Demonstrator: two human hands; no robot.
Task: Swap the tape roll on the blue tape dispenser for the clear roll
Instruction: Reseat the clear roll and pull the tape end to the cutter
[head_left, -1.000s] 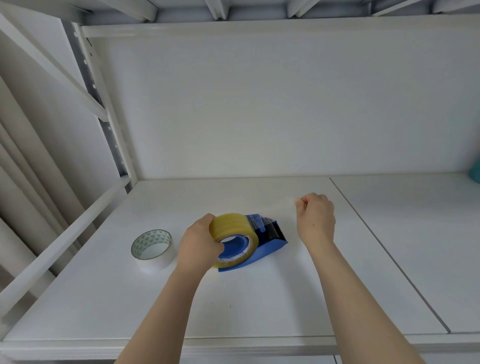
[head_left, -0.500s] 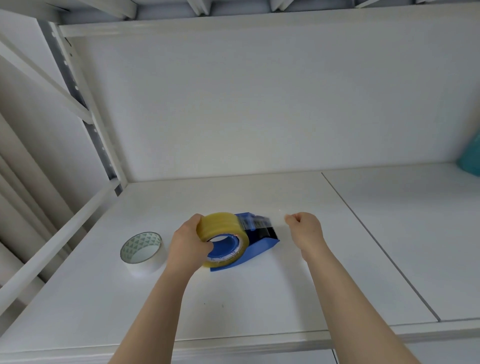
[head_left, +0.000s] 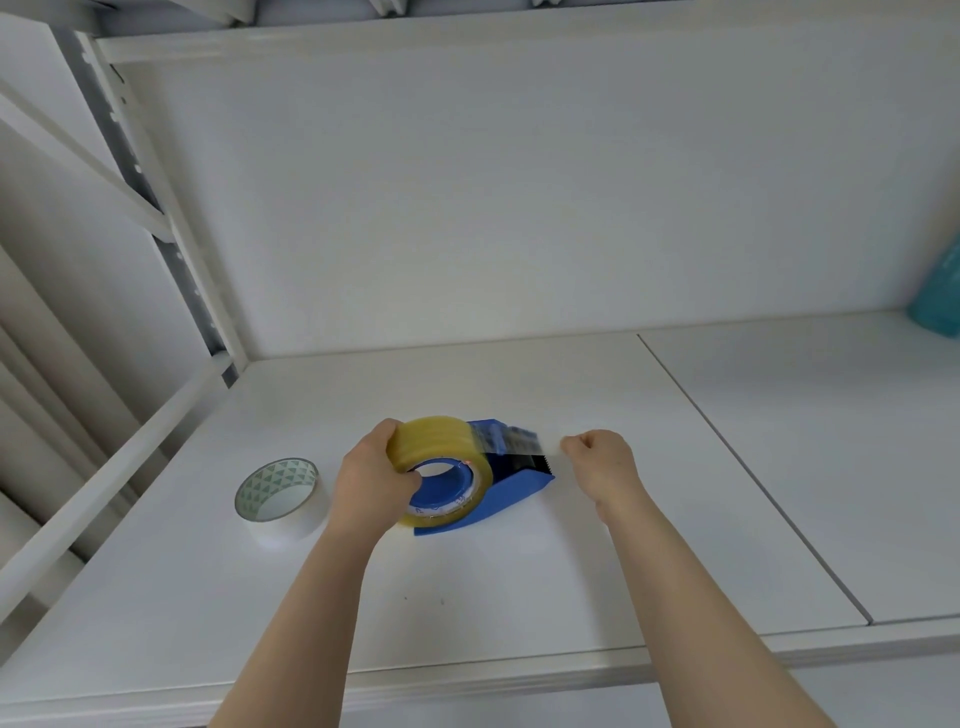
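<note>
On white surface (head_left: 519, 597): left hand (head_left: 371, 480) gripping yellowish tape roll (head_left: 441, 462) on blue plastic dispenser (head_left: 511, 480), right hand (head_left: 602, 465) pinching its pulled-out strip (head_left: 524, 441).

White shelf (head_left: 519, 597), blue tape dispenser (head_left: 514, 488) lying mid-shelf, clear roll (head_left: 278, 496) to its left, apart

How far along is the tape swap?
Early. Nothing looks finished: the yellowish roll sits on the blue dispenser. In hand: the left hand grips that roll, the right hand pinches its loose end. Left: the clear roll waits on the shelf.
</note>
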